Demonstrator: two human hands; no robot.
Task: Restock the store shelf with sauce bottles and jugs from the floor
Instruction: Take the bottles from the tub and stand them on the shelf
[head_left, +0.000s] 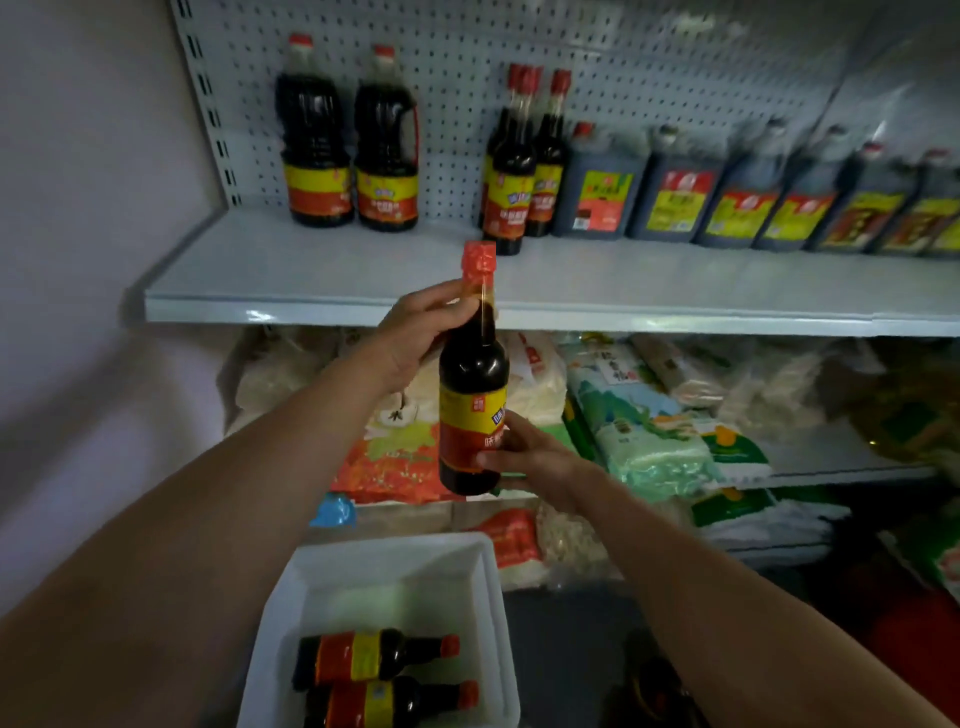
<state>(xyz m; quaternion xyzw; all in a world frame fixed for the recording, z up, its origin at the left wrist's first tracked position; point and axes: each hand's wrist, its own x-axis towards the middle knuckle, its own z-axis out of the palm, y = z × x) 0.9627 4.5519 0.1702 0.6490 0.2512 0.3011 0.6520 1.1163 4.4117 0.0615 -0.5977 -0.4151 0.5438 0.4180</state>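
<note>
Left hand (415, 338) grips sauce bottle (471, 395) neck, right hand (530, 457) holds base; upright before shelf (322, 280).

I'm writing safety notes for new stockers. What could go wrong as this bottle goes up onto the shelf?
1. The sauce bottle is held at the neck by the left hand and low on the label by the right hand; a slip could drop it onto the white bin below.
2. Its likely spot is beside the slim bottles near the shelf front; a bump could topple them.
</note>
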